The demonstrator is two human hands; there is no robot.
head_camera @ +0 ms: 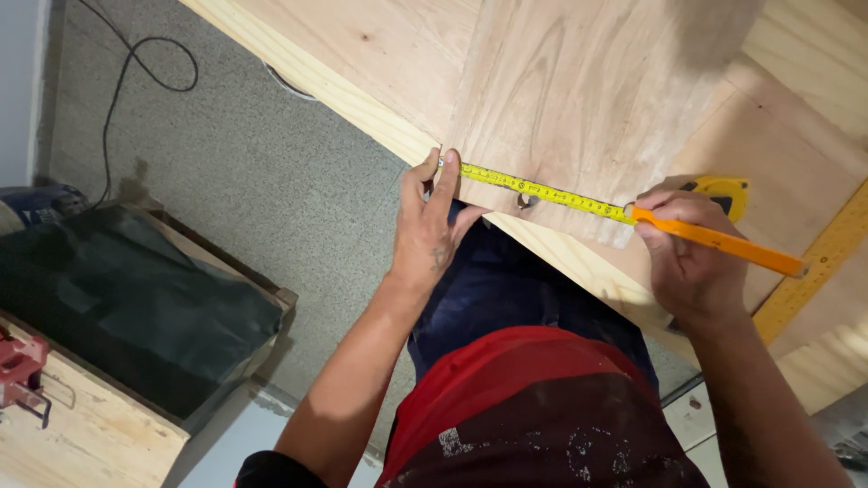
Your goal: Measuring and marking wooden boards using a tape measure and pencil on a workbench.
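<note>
The yellow tape measure blade (542, 192) is stretched along the near edge of a plywood sheet (579, 99), running from about 9 o'clock to 3 o'clock across the panel, which lies on a bigger wooden bench top (362, 63). Left hand (429, 226) has its fingers closed over the blade's hook end, pinning it at the sheet's corner; right hand (692, 262) is curled around an orange pencil (723, 239) with the tip touching the blade's far end, and the yellow tape case (728, 192) sits just behind it at 12 o'clock from the knuckles. Honestly the weak spot looks like that hook: if the left fingers ease off or the hook isn't seated square on the edge, the blade could creep and the mark lands off. The blade also looks slightly angled to the edge, which could skew the reading. There's a small dark hole (523, 200) right under the tape too. A wooden ruler (814, 271) lies at 3 o'clock, and a crate with black cloth (136, 307) sits on the floor at 8 o'clock.
</note>
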